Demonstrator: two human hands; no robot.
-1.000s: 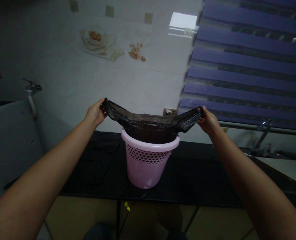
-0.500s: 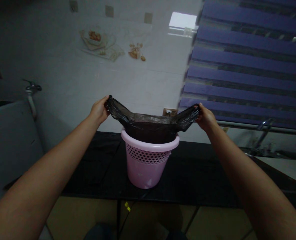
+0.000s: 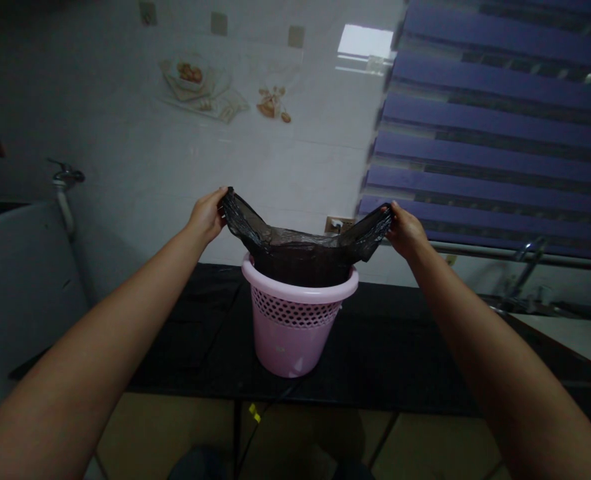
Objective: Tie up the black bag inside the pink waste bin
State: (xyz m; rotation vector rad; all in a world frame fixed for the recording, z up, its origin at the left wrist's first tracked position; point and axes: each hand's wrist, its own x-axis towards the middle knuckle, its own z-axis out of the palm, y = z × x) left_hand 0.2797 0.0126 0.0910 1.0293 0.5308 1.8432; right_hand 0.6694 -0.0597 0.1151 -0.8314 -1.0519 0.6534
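A pink plastic wastebasket point(image 3: 292, 347) with a band of holes under its rim stands upright on the black counter. Out of its mouth rises a thin black garbage bag point(image 3: 302, 263), its lower part hidden inside the basket. My left hand point(image 3: 208, 215) pinches the bag's upper left corner, above and left of the rim. On the other side, my right hand point(image 3: 406, 230) is closed on the upper right corner. Between the two hands the bag's edge sags, with its middle just above the basket.
The black counter point(image 3: 400, 360) runs along a tiled wall with an outlet point(image 3: 340, 225) behind the basket. A faucet point(image 3: 525, 267) is at right, a wall tap point(image 3: 65, 175) at left. A cable with a yellow tag point(image 3: 254, 413) hangs over the front edge.
Both hands have moved slightly inward and a little up, still gripping the bag's corners. The bag's edge sags a bit more steeply. The wastebasket has stayed in place.
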